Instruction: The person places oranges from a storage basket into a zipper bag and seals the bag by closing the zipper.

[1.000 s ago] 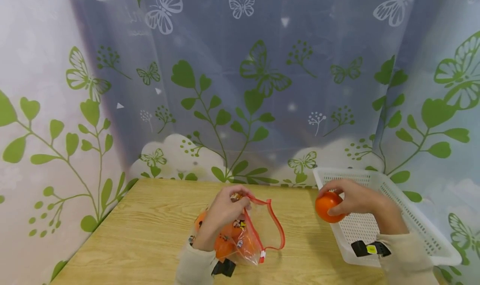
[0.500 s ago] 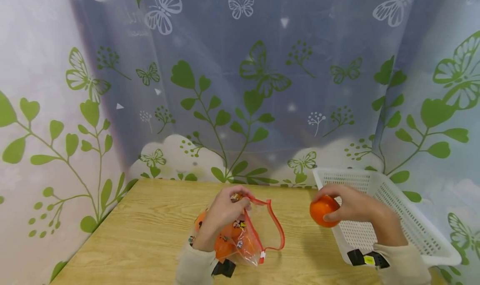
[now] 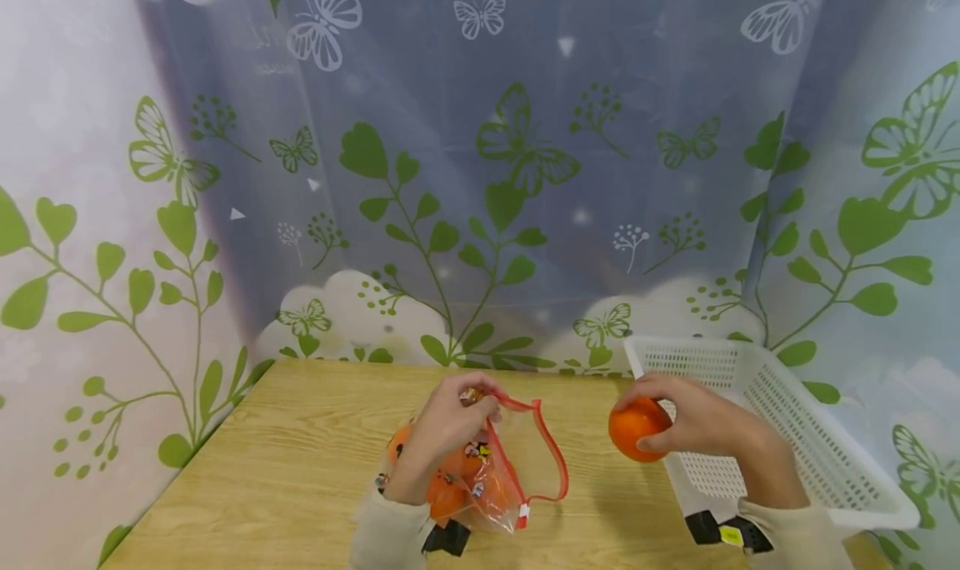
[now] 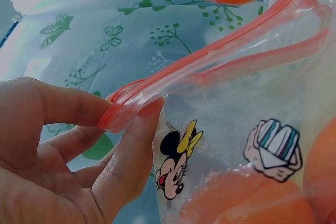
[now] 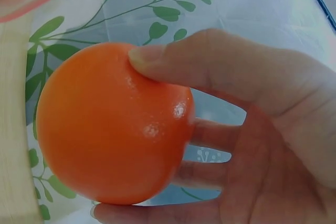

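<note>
My left hand [image 3: 442,424] pinches the red zip edge of a clear plastic zip bag [image 3: 495,503] between thumb and fingers. Several oranges [image 3: 447,497] lie inside the bag, partly behind my wrist. Its mouth gapes toward the right, and cartoon prints mark the plastic [image 4: 226,124]. To the right, my right hand [image 3: 705,416] grips a single smooth orange [image 3: 633,428] just left of a basket. In the right wrist view the thumb lies on one side of this orange [image 5: 107,129], the fingers round the other.
A white perforated plastic basket [image 3: 817,445] stands at the right of the wooden table [image 3: 277,462]. Curtains printed with leaves and butterflies [image 3: 525,220] hang behind the table and at both sides.
My right hand has carried the orange leftward and slightly lower, from over the basket's near left rim toward the bag. My left hand and the bag have stayed in place.
</note>
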Motion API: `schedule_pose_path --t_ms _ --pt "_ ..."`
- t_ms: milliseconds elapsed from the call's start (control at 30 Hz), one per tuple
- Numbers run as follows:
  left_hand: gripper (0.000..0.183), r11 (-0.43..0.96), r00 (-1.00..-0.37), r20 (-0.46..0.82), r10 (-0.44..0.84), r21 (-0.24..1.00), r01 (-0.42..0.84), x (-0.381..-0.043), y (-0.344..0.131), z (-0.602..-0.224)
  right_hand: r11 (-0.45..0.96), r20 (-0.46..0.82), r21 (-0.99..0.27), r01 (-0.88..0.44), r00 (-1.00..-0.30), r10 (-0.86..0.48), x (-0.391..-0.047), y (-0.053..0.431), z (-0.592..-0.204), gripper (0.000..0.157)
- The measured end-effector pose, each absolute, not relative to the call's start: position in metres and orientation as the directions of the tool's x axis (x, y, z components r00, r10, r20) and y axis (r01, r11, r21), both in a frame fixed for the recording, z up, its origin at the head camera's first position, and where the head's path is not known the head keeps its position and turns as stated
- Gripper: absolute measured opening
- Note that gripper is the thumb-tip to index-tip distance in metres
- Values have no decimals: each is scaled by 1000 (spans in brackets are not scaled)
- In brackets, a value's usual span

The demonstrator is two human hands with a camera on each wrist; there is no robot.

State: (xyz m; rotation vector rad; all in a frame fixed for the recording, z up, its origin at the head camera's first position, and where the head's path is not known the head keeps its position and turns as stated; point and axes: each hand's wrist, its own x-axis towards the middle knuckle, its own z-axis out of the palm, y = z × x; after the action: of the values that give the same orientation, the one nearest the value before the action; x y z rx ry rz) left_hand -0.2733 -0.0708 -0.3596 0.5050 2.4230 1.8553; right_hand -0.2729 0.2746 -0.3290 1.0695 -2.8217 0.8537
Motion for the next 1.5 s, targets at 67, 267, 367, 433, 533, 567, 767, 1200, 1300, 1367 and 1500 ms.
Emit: schedule_pose_path --t_ms 67,267,367,433,533,567,767,1200,1300,1367,1500 --pt "19 228 -946 158 284 947 227 -273 -71 -359 615 209 -478 -627 -762 -613 -272 273 -331 38" --pt "18 226 -946 156 285 948 224 -272 -70 -359 602 225 -483 -636 -755 -617 -268 270 -339 39" --pt "18 226 -946 154 285 948 222 -272 -70 -360 592 226 -490 -640 -750 -622 -265 267 -340 39" --pt "18 224 -948 150 281 950 217 -272 -70 -360 594 221 -498 -632 -755 -617 -264 266 -340 39" --pt "18 221 -949 146 279 952 212 -271 -70 -360 594 224 -498 -631 -756 -615 -261 263 -342 39" --pt "18 221 -949 145 279 952 211 -271 -70 -360 598 222 -497 -629 -758 -613 -261 263 -343 39" --pt "20 222 -948 149 282 951 215 -271 -70 -361 597 229 -483 -641 -750 -620 -256 258 -346 39" --pt "19 224 -950 148 276 951 214 -271 -71 -359 579 248 -492 -650 -742 -623 -256 247 -347 40" --pt "18 224 -950 148 276 951 214 -270 -71 -359 580 248 -488 -652 -741 -624 -256 245 -347 40" --pt "18 225 -950 150 275 950 215 -270 -70 -359 580 255 -480 -659 -737 -626 -255 243 -346 40" --pt "18 226 -948 155 278 949 222 -270 -70 -358 574 266 -473 -668 -730 -630 -256 239 -346 40"
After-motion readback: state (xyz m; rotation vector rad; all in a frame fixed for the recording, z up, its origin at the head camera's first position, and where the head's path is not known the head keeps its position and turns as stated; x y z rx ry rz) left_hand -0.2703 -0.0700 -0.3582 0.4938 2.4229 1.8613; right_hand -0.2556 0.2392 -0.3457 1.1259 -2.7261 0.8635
